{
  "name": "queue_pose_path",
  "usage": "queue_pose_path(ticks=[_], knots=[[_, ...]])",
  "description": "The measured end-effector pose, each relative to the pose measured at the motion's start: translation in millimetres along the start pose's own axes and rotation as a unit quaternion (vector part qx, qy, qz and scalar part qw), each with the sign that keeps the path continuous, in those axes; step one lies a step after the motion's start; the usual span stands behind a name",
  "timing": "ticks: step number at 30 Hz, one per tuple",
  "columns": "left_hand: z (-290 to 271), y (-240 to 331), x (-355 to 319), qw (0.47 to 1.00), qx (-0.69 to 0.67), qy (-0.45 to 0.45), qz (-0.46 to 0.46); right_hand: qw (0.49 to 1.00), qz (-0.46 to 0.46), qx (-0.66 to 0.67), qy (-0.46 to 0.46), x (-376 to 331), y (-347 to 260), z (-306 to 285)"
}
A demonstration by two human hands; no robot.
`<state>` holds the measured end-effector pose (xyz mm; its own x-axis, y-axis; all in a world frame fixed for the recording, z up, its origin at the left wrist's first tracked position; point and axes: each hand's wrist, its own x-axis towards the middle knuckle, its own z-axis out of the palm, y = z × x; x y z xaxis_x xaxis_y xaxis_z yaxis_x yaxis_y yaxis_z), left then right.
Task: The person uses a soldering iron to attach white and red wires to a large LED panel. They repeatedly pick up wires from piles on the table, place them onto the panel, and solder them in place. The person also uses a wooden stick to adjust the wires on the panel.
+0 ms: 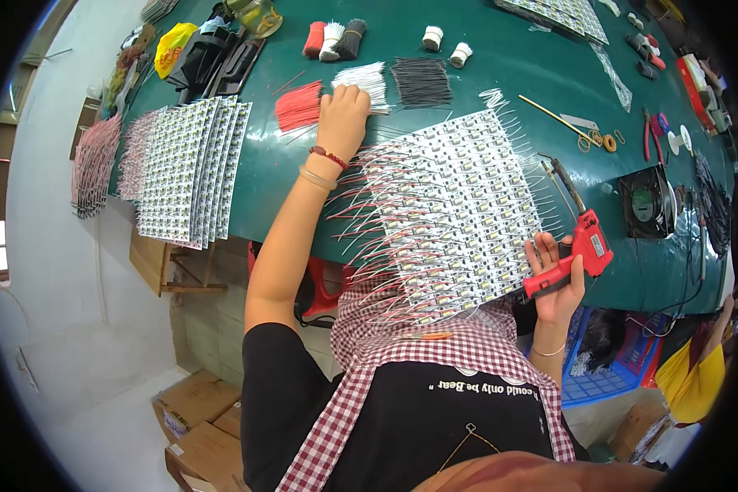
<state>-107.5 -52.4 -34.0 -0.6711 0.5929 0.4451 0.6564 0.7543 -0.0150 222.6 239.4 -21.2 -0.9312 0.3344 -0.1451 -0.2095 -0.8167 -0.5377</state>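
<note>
My right hand [556, 283] holds a red soldering gun [590, 246] by its handle, its metal tip pointing up and away from me. A white circuit board panel [459, 221] with rows of small components lies in front of me, partly over the table edge. Red and white wires fan out from its left side, and short wires stick out along its right. My left hand [343, 115] rests on a spread of white wires [365, 80], fingers curled and tips hidden. Red wires [298, 107] lie left of it, black wires [421, 81] right.
Stacked wired panels [190, 168] stand at the left of the green table [484, 78]. Tied wire bundles [334, 41] lie at the back. To the right are a small fan [646, 203], red pliers [653, 138], a thin stick [558, 120] and a ring of brown tape [609, 143].
</note>
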Motion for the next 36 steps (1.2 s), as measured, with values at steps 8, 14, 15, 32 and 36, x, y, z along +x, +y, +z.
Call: queue_pose_path(ticks=[8,14,15,32,36], knots=[[1.5,-4.7,-3.1,0.998,-0.027,0.033,0.041,1.000,-0.010,0.001,0.010,-2.5,-0.4,8.1],[1.4,-9.5,-5.1,0.997,-0.032,0.077,0.004,1.000,-0.012,0.000,0.014,-3.1,0.1,9.6],[0.2,-9.1,-5.2,0.996,-0.038,0.085,-0.009,1.000,-0.011,-0.002,0.014,-3.2,-0.3,9.9],[-13.6,-8.2,-2.8,0.996,-0.050,0.036,-0.059,1.000,-0.020,-0.022,0.003,-6.9,-1.8,15.6],[-11.4,-7.7,-3.7,0.998,-0.044,0.018,-0.037,1.000,-0.021,-0.023,-0.002,-6.9,-1.4,14.1]])
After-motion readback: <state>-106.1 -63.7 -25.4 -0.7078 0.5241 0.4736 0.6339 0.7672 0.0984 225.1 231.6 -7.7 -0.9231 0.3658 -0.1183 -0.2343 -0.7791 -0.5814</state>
